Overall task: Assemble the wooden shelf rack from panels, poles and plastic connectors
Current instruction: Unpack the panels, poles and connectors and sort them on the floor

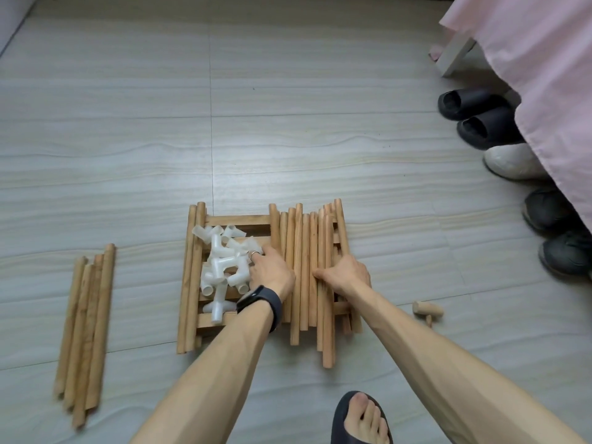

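Note:
A stack of slatted wooden panels [237, 220] lies on the floor in front of me. On its left part sits a heap of white plastic connectors [221, 264]. A row of wooden poles [304, 238] lies across its right part. My left hand [270, 272], with a ring and a dark wristband, curls its fingers down over the leftmost poles beside the connectors. My right hand [346, 274] grips poles at the right side of the row, thumb pointing left. A separate bundle of poles [86, 325] lies on the floor to the left.
A small wooden mallet [427, 310] lies right of the panels. Several shoes [487, 123] line the right edge under a pink bed cover [544, 75]. My foot in a dark slipper [362, 421] is at the bottom. Bare grey floor [256, 123] stretches beyond the panels.

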Available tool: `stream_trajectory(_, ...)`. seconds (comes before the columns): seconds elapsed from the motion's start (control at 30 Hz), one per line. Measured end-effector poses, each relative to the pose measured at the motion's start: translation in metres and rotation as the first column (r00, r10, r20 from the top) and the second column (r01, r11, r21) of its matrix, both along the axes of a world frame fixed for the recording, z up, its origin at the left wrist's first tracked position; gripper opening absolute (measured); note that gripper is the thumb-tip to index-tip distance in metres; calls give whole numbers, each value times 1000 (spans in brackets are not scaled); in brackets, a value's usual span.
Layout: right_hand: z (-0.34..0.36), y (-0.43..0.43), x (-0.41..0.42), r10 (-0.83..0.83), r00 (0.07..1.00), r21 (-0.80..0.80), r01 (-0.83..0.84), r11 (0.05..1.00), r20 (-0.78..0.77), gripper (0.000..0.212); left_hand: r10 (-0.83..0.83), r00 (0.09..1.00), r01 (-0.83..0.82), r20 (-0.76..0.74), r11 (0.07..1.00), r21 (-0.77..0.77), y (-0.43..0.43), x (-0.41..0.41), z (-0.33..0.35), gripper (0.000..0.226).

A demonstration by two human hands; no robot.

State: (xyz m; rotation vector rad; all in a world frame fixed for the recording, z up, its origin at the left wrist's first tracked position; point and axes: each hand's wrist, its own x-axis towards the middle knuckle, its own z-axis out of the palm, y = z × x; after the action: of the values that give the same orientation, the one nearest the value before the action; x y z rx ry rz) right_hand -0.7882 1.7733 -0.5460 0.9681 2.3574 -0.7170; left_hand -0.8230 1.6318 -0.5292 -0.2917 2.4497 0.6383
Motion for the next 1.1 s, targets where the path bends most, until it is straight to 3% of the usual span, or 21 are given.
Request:
stream_trajectory(0.2, -8, -6, 1, 79, 995, 35, -77, 996, -52, 73, -39, 998, 38, 44, 999, 15, -4, -6, -3, 50)
stream_trajectory(0.43, 2, 0, 3, 110, 990, 90, -102, 991, -92, 48, -53, 999, 53, -3, 998, 21, -13, -9, -1, 35)
stream_trajectory(0.57, 29, 13, 3, 116, 985, 63, -109, 992, -125, 35, -71, 997, 72, -17, 988, 134, -20, -20, 17, 35)
stream_trajectory(0.67, 55, -1, -8, 136, 974, -36, -145, 989, -183, 31, -115, 981, 141, -154, 976, 168, -41, -40, 45, 30)
stream_trajectory(0.77, 79, -46, -22, 212, 947, -105, -243, 964, -242, 29, -180, 914, 209, -363, 977, 42, -89, -60, 70, 27)
stream_trajectory(0.87, 95, -108, -33, 338, 906, -191, -389, 901, -253, 25, -152, 892, 137, -426, 988, -64, -160, -70, 77, 25)
stream_trajectory(0.97, 89, -174, -38, 425, 866, -245, -487, 839, -264, 24, -46, 924, -15, -378, 988, -155, -243, -58, 60, 23)
stream_trajectory(1.1, 57, -251, -33, 309, 913, -402, -396, 826, -265, 22, 184, 955, -229, -234, 956, -182, -342, -18, 19, 21)
